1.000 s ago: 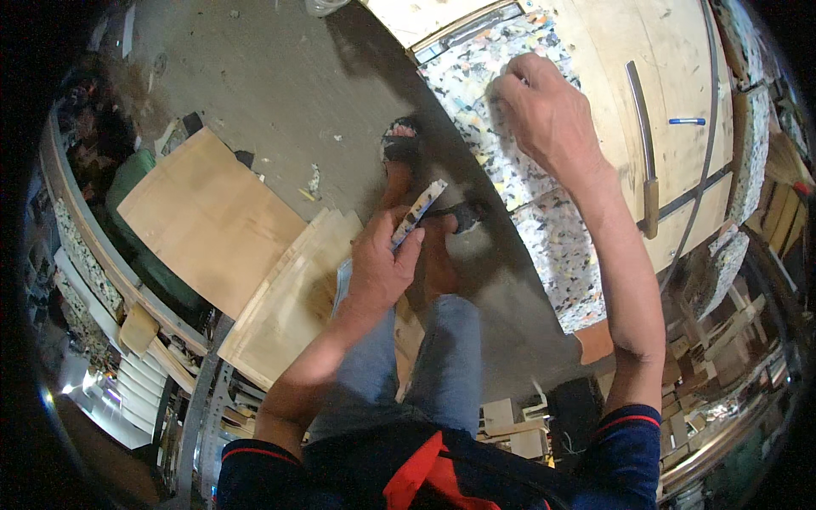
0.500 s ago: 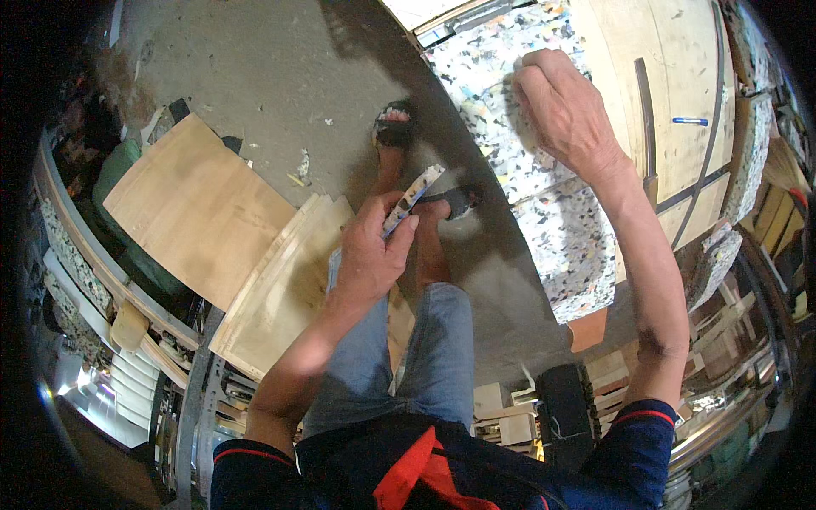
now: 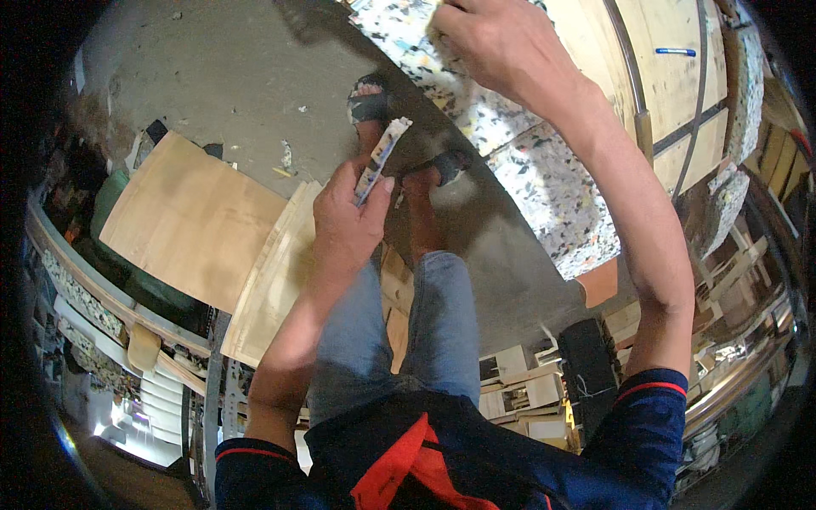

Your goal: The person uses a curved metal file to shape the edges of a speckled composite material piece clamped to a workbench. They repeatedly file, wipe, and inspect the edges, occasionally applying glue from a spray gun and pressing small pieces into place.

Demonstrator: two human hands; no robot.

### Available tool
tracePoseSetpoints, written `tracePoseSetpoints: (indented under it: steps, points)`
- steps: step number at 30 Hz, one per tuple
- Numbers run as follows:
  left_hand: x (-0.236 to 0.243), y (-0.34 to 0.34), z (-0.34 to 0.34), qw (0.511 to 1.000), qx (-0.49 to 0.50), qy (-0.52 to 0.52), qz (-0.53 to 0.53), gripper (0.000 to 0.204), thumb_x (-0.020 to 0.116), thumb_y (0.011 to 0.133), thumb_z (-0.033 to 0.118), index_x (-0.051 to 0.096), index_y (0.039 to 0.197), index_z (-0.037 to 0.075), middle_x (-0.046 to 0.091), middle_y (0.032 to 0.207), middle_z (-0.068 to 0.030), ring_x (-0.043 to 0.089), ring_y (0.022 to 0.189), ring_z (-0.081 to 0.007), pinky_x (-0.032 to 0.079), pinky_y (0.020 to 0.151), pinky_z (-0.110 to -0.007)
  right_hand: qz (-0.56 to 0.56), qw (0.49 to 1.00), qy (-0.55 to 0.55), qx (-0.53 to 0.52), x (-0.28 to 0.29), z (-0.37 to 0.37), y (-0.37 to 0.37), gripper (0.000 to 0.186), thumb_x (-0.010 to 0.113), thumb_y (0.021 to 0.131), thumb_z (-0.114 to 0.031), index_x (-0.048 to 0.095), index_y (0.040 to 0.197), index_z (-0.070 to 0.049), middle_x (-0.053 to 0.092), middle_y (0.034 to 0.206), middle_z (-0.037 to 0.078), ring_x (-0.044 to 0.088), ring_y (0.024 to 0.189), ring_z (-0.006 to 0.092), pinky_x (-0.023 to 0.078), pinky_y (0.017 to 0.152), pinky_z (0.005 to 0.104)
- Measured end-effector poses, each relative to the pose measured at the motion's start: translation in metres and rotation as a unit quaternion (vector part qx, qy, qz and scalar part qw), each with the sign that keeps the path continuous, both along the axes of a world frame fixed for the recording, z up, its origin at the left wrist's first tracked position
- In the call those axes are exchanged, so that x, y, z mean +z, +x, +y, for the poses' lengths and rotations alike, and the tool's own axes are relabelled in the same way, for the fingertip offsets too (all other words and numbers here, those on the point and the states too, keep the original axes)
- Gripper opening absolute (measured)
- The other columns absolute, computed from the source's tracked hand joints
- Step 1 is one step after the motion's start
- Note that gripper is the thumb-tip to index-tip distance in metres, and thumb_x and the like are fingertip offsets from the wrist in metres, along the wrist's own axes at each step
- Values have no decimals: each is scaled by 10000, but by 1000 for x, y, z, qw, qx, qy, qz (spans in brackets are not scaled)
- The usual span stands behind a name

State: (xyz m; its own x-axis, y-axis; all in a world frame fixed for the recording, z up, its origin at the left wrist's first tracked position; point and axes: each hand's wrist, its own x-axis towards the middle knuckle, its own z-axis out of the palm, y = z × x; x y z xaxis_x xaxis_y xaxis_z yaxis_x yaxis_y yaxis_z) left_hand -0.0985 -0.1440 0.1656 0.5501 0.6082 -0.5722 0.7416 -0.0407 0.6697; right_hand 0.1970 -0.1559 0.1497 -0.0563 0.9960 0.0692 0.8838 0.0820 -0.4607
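Two bare hands are at different heights over the work, and only one plainly carries something. The left hand [image 3: 350, 212] grips a narrow speckled foam strip [image 3: 384, 160] between thumb and fingers, its far end free and pointing up and away; so slim and light a piece seems to need no more than a pinch. The strip is out over the legs and sandals [image 3: 370, 100], apart from the bench, which leaves the material there uncovered on that side. The right hand [image 3: 506, 47] is at the top of the view, fingers curled over the upper foam piece [image 3: 404, 47]; its fingertips are partly hidden, so whether it pinches anything or merely rests there cannot be told. A lower foam piece [image 3: 548, 195] meets the upper one at a seam, both lying flat along the edge of the wooden bench [image 3: 586, 25], probably for support and easy reach. Beyond the right forearm lies a long knife [image 3: 643, 136], handle toward the person, likely so that it can be picked up readily. Farther right is a blue pen [image 3: 676, 53]. To the left, a wooden panel [image 3: 191, 221] sits low, well apart from the foam.
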Motion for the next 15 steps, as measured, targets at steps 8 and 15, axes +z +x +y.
tracePoseSetpoints:
  steps: [8,15]
  points:
    - [6,10,-11,1000,11,-18,-19,248,694,962,209,636,1067,-7,698,845,-143,641,777,-169,522,715,-357,-34,999,3,32,-11,1,-3,156,565,872,-133,604,775,-18,594,848,145,626,866,313,543,715,418]
    - [1,7,-24,1000,-8,-16,-6,252,697,960,209,640,1077,-6,658,791,-101,599,736,-138,504,687,-332,-47,997,41,36,-15,-1,-5,137,566,861,-121,600,780,-16,582,839,141,610,834,302,537,709,406]
